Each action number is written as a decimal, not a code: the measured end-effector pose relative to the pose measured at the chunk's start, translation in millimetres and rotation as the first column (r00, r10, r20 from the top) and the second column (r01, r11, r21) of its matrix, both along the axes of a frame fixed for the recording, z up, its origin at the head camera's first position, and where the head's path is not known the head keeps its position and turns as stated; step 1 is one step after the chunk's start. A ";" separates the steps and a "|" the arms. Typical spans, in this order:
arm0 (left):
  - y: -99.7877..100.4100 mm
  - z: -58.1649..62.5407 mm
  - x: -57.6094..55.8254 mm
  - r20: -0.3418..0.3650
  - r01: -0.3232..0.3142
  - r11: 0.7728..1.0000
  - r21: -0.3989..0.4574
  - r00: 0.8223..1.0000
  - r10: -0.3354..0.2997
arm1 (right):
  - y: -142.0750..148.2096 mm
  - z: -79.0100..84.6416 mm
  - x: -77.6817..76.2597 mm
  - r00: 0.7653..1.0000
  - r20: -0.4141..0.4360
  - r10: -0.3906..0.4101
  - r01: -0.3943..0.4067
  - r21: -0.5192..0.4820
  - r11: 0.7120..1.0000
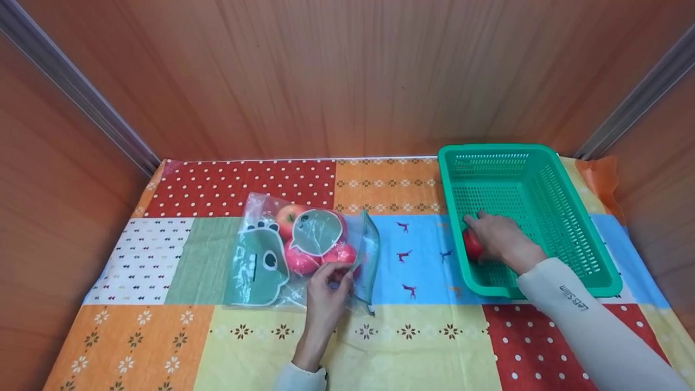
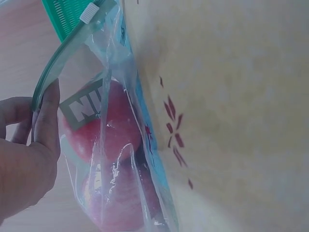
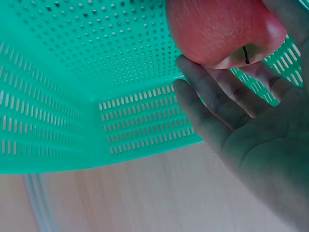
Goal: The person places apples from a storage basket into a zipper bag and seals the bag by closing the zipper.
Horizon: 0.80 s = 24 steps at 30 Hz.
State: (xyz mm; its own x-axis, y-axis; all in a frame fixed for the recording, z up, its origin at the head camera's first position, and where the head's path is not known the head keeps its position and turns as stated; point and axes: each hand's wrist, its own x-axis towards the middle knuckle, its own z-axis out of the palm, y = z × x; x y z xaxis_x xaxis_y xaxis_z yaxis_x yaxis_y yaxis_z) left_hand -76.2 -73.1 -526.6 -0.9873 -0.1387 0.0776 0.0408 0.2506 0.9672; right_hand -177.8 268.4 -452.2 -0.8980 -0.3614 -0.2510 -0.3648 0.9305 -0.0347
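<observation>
A clear zip bag (image 1: 309,296) with a green dinosaur print lies on the patterned cloth with several red apples (image 1: 290,214) inside. My left hand (image 1: 326,293) pinches the bag's green zip edge between thumb and fingers; a white slider (image 2: 89,13) sits further along that edge. On the right stands a green plastic basket (image 1: 581,217). Inside it, my right hand (image 1: 502,239) holds a red apple (image 3: 222,29) by the basket's left wall. The fingers curve round behind this apple, away from the palm, and its stem faces the right wrist camera.
A patchwork-print cloth (image 1: 423,353) covers the table. Wood-grain panels (image 1: 347,81) wall in the back and both sides. Orange material (image 1: 600,182) pokes out behind the basket's right side. The bag lies left of the basket, with a strip of blue cloth between them.
</observation>
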 end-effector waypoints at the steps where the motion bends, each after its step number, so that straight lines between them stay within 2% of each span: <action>1: 0.0 -0.3 0.1 0.001 -0.002 1.000 0.001 1.000 0.002 | 0.1 0.5 0.4 1.000 0.003 0.008 -0.008 0.003 1.000; 6: 0.6 -1.6 1.0 0.007 -0.002 1.000 0.012 1.000 0.002 | 4.1 3.4 4.5 0.998 0.057 0.005 -0.004 -0.015 1.000; 11: 0.9 -2.5 0.5 0.010 0.014 1.000 0.024 1.000 -0.014 | 17.3 7.2 11.0 0.989 0.142 -0.033 0.045 -0.088 0.995; 15: -0.1 -3.4 0.4 0.012 0.016 1.000 0.024 1.000 -0.016 | 25.6 9.6 14.5 0.983 0.182 -0.031 0.054 -0.121 0.991; 18: -1.2 -4.0 1.1 0.015 0.015 1.000 0.024 1.000 -0.015 | 30.6 12.5 18.3 0.988 0.154 -0.023 0.049 -0.171 0.984; 24: -3.6 -4.4 2.0 0.003 0.013 1.000 0.028 1.000 -0.013 | 34.0 23.0 28.9 1.000 -0.024 -0.008 0.001 -0.275 0.961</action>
State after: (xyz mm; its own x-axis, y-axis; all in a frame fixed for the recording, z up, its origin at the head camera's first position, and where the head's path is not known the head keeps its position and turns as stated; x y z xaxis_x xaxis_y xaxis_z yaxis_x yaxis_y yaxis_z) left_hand -74.1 -76.7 -531.1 -0.9893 -0.1279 0.0704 0.0404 0.2230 0.9740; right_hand -149.0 302.4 -429.2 -0.9045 -0.4092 -0.1201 -0.3645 0.8880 -0.2804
